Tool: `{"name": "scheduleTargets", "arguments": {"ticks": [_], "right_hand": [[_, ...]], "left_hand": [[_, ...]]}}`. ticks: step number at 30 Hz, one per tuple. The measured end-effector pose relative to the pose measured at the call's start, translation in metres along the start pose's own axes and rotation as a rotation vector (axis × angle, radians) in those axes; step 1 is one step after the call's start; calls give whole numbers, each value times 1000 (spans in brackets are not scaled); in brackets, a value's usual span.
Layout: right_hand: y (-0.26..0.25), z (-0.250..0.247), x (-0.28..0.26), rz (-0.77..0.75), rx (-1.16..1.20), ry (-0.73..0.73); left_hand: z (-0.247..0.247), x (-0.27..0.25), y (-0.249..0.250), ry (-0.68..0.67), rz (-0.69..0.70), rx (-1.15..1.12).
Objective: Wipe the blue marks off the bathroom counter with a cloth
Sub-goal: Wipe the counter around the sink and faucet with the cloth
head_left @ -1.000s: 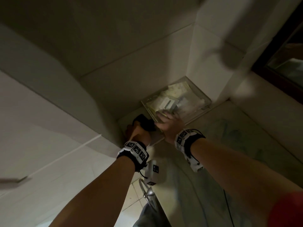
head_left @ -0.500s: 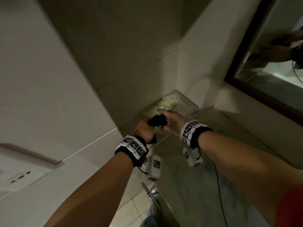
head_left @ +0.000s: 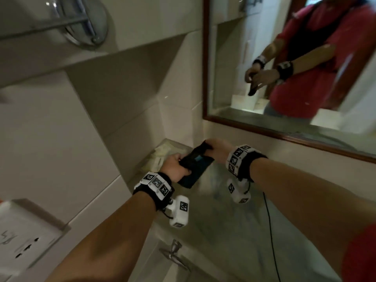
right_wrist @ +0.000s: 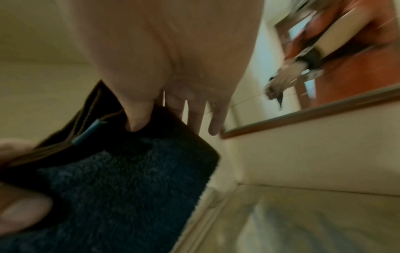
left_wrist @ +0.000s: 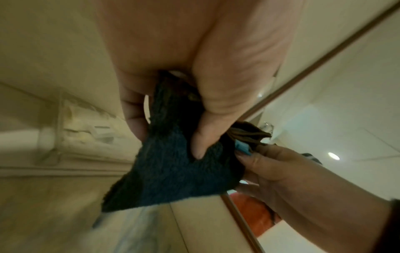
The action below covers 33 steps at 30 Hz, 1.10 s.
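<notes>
A dark blue terry cloth (head_left: 195, 165) with a small light blue tag is stretched between both hands above the marble counter (head_left: 219, 224). My left hand (head_left: 176, 166) grips its near end, thumb pressed on the pile (left_wrist: 177, 160). My right hand (head_left: 214, 148) pinches the far end between thumb and forefinger, the other fingers straight (right_wrist: 134, 154). Faint blue marks (head_left: 218, 189) smear the counter just below the cloth.
A clear tray (head_left: 162, 154) of pale packets sits in the back left counter corner. A wood-framed mirror (head_left: 205, 82) hangs on the right wall. A chrome tap (head_left: 173, 253) stands at the near counter edge. A white socket box (head_left: 24, 239) is on the left wall.
Both hands have lifted the cloth away from the tray corner and pulled it out flat between them. The head view has swung up and right, bringing the mirror in.
</notes>
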State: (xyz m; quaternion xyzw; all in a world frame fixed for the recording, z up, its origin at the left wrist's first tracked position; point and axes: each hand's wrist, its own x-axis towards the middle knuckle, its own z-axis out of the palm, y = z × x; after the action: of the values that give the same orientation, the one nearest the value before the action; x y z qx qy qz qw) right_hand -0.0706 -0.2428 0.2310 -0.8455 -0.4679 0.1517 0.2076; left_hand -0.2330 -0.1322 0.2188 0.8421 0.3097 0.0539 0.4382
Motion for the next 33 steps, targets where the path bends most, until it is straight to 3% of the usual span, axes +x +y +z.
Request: {"name": "scheduleTargets", "arguments": {"ticks": [8, 16, 22, 28, 33], "right_hand": [[24, -12, -159, 363, 59, 158], [49, -26, -301, 508, 163, 258], [89, -30, -386, 694, 245, 355], [151, -24, -459, 791, 288, 300], [218, -1, -505, 837, 328, 173]], "left_hand": [[49, -82, 28, -151, 271, 71], [130, -139, 72, -377, 345, 48], [203, -170, 103, -573, 302, 60], [297, -207, 131, -711, 351, 178], [378, -231, 131, -777, 282, 234]]}}
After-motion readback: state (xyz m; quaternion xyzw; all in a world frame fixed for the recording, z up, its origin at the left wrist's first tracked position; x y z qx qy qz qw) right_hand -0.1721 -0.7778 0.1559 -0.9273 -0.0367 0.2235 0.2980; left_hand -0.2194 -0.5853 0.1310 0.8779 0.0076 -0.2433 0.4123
